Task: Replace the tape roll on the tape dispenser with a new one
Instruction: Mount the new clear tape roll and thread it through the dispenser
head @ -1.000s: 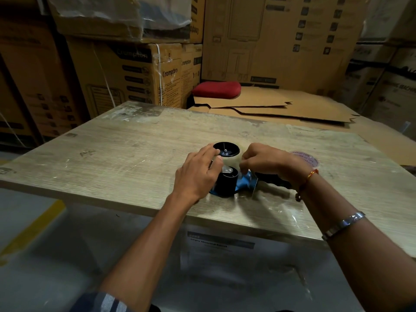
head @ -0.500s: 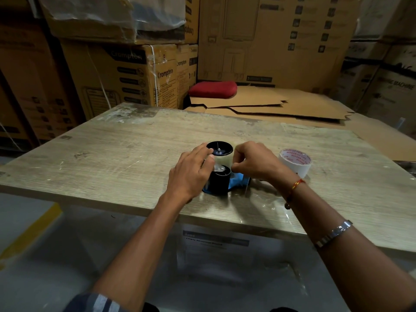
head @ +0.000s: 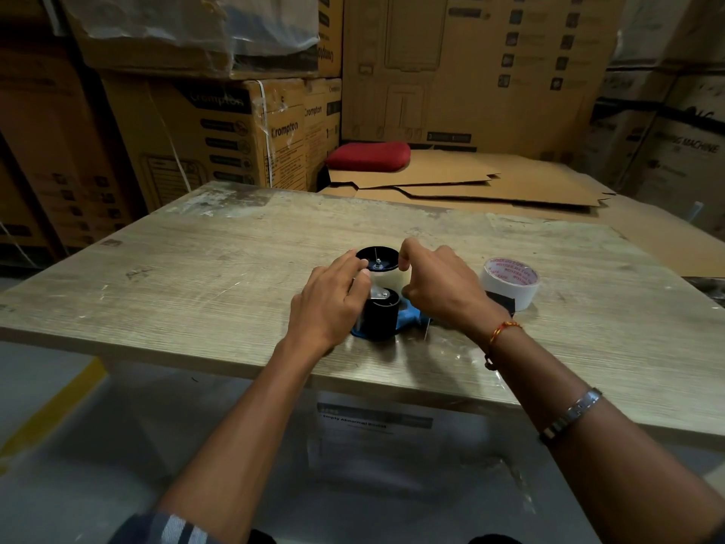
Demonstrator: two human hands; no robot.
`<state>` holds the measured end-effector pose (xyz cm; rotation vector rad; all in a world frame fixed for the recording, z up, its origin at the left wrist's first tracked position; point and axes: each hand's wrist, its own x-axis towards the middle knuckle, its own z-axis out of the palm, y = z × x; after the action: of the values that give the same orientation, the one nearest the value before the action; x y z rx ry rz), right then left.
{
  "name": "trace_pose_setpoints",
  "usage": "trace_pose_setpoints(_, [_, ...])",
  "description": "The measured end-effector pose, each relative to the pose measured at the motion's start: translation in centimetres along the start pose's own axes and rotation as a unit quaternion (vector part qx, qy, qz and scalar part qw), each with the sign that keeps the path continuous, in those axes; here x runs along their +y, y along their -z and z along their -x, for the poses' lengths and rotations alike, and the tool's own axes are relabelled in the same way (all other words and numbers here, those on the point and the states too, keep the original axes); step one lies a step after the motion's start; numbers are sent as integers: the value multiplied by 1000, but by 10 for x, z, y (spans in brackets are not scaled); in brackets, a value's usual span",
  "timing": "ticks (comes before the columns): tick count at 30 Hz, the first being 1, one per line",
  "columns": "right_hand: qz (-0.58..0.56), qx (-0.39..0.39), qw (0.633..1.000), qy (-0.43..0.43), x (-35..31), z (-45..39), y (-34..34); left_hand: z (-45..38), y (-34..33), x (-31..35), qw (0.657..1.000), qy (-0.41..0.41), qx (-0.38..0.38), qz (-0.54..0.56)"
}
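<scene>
On the wooden counter [head: 164,276] the left hand [head: 327,304] sits at the left side of the tape dispenser [head: 382,314], which lies on its side near the front edge with its blue frame against the wood. Its fingers are only lightly bent, tips resting against the roll mounted on the black hub [head: 377,257] — a steadying touch, not a real grip. If the roll sticks on the hub, that loose hold may let the whole dispenser skid or tip toward the edge.

The old tape roll [head: 386,277], pale and nearly spent, sits on the hub between the two hands. The right hand [head: 435,286] curls over it from the right, fingers and thumb pinched at its rim, apparently to work it off. A pull at an angle could jam the core on the hub, and the thin metal blade [head: 427,331] poking out just under that wrist could nick skin if the hand slips down.

Further right, the new tape roll [head: 510,282] stands flat on the counter, just beside the dispenser's dark handle [head: 501,301] — a sweeping forearm could knock it away
</scene>
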<state>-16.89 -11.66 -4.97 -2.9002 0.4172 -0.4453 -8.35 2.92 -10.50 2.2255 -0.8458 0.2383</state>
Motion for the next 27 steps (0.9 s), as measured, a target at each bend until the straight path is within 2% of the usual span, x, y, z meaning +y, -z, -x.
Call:
trace_pose_setpoints(6, [-117,-44,992,30,9,1,-8,0,1,1,1000,4,0,-11])
trace_pose_setpoints(10, [-174,-29,982,70,17,11,-14,0,1,3,1000,-2,1,-15])
trace_pose_setpoints(23, [-167,36,970,174,28,36,-12,-3,-2,-6,1000,3,-15,20])
trace_pose_setpoints(27, [-164,41,972,166,32,44,-11,-5,-1,-5,998,15,-40,36])
